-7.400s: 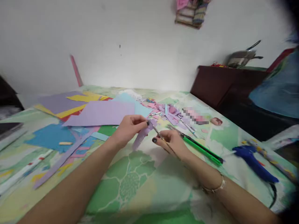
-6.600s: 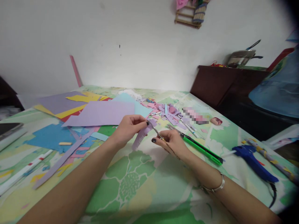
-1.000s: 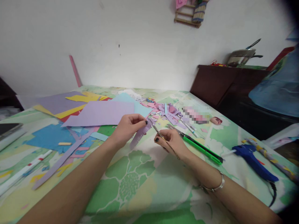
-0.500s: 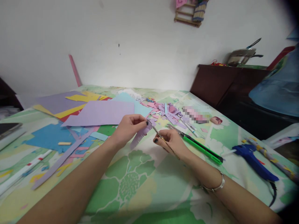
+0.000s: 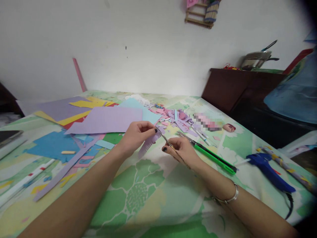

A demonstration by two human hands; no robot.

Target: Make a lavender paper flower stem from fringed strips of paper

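My left hand (image 5: pixel 137 137) pinches a strip of light purple paper (image 5: pixel 148 143) between thumb and fingers. Its lower edge is cut into a fringe and hangs down. My right hand (image 5: pixel 182 150) is closed around a pair of scissors (image 5: pixel 165 137), seen nearly edge-on, so how far the blades are apart cannot be made out. The tips meet the paper beside my left thumb. Both hands are raised over the flowered tablecloth (image 5: pixel 138 195). Just right of my right hand lies a green utility knife (image 5: pixel 215 158) with its blade out.
Sheets of purple paper (image 5: pixel 111 119) and blue paper (image 5: pixel 52 145) lie left. Paper scraps (image 5: pixel 179 119) are heaped behind my hands. A blue glue gun (image 5: pixel 269 172) with a cord rests at right. A dark cabinet (image 5: pixel 228 86) stands beyond the table's right edge.
Almost nothing differs. The scissors in my right hand have shifted very slightly at the paper; my left hand keeps its hold on the strip.
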